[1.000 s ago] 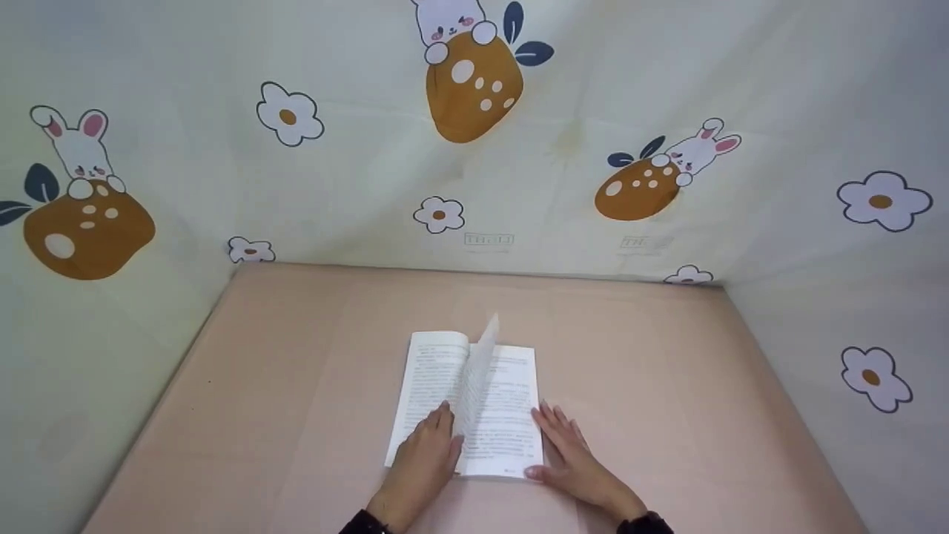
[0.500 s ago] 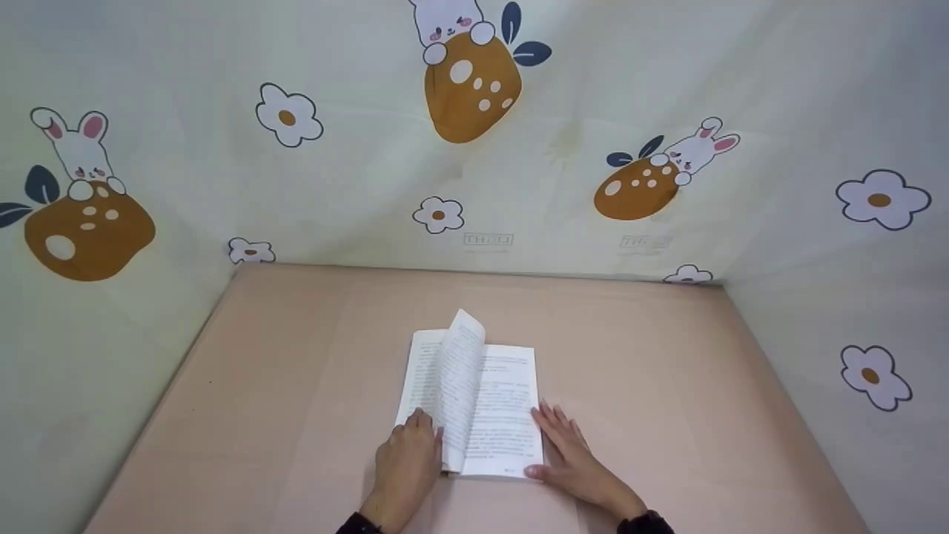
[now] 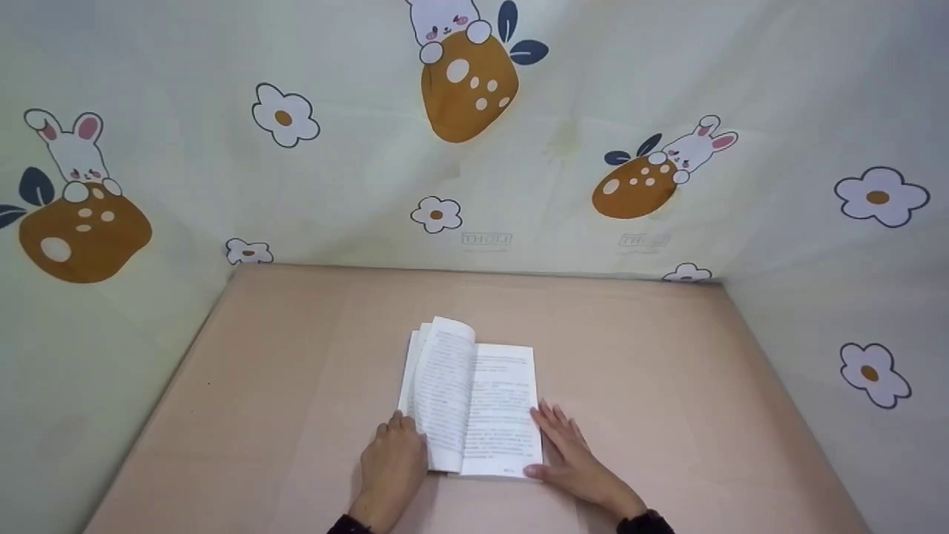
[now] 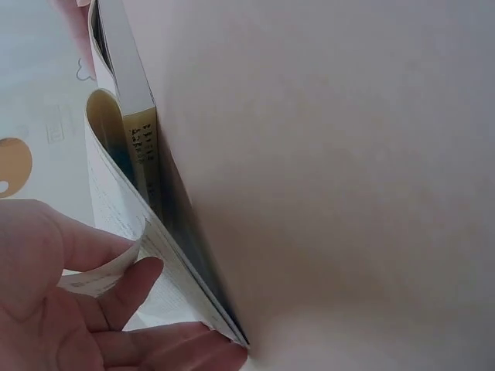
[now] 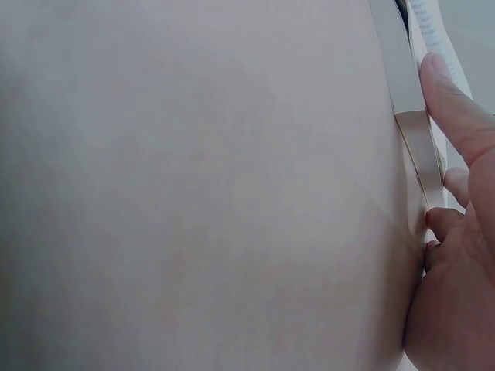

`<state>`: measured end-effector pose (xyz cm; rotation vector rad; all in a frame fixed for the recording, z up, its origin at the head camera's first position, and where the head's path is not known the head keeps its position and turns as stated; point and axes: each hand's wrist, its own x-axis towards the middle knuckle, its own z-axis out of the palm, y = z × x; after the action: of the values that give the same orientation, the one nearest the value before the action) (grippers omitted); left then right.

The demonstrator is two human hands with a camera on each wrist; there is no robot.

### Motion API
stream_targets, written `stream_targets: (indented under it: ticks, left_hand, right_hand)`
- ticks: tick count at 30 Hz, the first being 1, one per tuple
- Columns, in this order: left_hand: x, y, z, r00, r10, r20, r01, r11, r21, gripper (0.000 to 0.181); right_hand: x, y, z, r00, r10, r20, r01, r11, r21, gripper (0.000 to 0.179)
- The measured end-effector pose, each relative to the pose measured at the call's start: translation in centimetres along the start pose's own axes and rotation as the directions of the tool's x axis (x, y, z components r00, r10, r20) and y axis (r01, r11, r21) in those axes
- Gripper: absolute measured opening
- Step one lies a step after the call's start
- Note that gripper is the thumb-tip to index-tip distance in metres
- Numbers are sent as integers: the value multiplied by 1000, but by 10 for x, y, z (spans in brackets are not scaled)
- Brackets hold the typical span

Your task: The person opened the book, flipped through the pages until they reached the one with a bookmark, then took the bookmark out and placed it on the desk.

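Note:
An open book (image 3: 506, 408) with printed pages lies in the middle of the table in the head view. A turned page (image 3: 445, 393) bows over toward its left side, above other left-hand pages. My left hand (image 3: 393, 461) is at the lower left corner; in the left wrist view, thumb and index finger pinch the curled page (image 4: 108, 276), while other fingers reach the cover's edge. The book's spine (image 4: 141, 147) shows there too. My right hand (image 3: 577, 461) rests along the right edge, thumb on the page corner and fingers extended, also in the right wrist view beside the page block (image 5: 401, 69).
The table has a pinkish-beige cover (image 3: 296, 371). Behind and on both sides hangs a pale cloth (image 3: 356, 170) printed with rabbits, orange-brown fruit and flowers, meeting the table along its edges. Dark sleeve cuffs (image 3: 645, 522) show at the wrists.
My left hand has moved left and slightly down with the page, which swung from standing upright near the middle to lying over the left side. The right hand has stayed in place.

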<state>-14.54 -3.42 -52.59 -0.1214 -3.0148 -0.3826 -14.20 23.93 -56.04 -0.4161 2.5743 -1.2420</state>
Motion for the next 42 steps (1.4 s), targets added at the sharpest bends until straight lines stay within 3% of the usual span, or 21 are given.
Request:
stream_targets:
  ticks: [8,13,23,28,31,34,38,42]
  left_hand:
    - [-3,-4,-2,1000,28,-4,-28,997,77,26]
    - [-7,-6,-2,999,48,-9,-47,995,90,20]
    - [-4,-4,3,999,-34,-8,35,997,71,25]
    - [0,-2,4,1000,-21,-4,21,999,34,42]
    - [3,-1,4,999,30,31,-29,999,-16,58]
    - [6,0,5,989,134,67,-132,991,-37,74]
    - [8,0,7,953,296,68,-295,955,-30,82]
    - [11,2,6,926,373,53,-372,928,-29,80]
  right_hand:
    - [-2,0,-1,999,-44,-8,44,999,1,83]
    - [-2,-2,0,1000,11,12,-12,999,41,81]
    - [-2,-1,1,1000,4,3,-4,1000,23,81]
    - [-2,0,0,1000,-3,1,3,1000,17,82]
    - [-2,0,0,1000,0,1,0,1000,14,81]
    - [-2,0,-1,1000,-3,-3,3,1000,13,81]
    - [-3,0,-1,1000,-12,-1,12,1000,12,82]
    - [-2,0,-1,1000,-13,11,13,1000,28,81]
